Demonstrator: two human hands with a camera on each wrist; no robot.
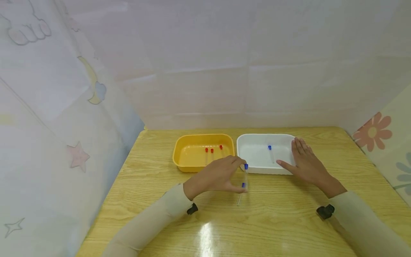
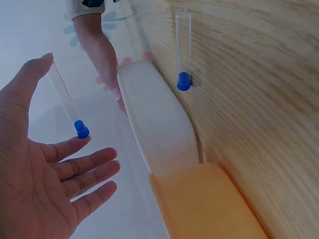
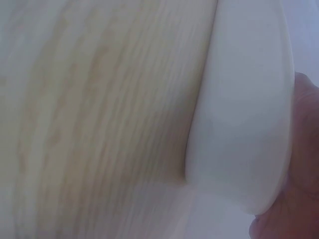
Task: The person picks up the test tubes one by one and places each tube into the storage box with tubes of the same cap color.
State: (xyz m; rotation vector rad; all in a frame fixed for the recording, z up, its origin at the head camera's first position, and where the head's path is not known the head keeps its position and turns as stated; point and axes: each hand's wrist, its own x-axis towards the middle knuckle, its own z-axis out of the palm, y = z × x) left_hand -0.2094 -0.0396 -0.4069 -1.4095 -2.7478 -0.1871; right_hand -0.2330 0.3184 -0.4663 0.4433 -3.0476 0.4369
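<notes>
The white tray (image 1: pixel 255 151) stands on the wood-grain table (image 1: pixel 273 225) and contains one blue-capped tube (image 1: pixel 270 147), lying with its cap toward the far side. The yellow tray (image 1: pixel 187 153) is immediately left of the white tray; three red-capped tubes are visible in it: a left one (image 1: pixel 206 150), a middle one (image 1: pixel 212 151) and a right one (image 1: pixel 221 147). The left hand (image 1: pixel 216 175) is positioned at the near left corner of the white tray and pinches a second blue-capped tube (image 2: pixel 66 94) lengthwise, thumb tip at the clear end and index fingertip at the cap. Thumb and index finger are set apart by the length of the tube; the remaining fingers are spread clear of it. A third blue-capped tube (image 2: pixel 183 52) lies on the table, in front of the white tray's near left corner. The right hand (image 1: pixel 306 160) rests at the right end of the white tray, fingers extended against the rim and thumb spread away from them; it pinches no tube.
</notes>
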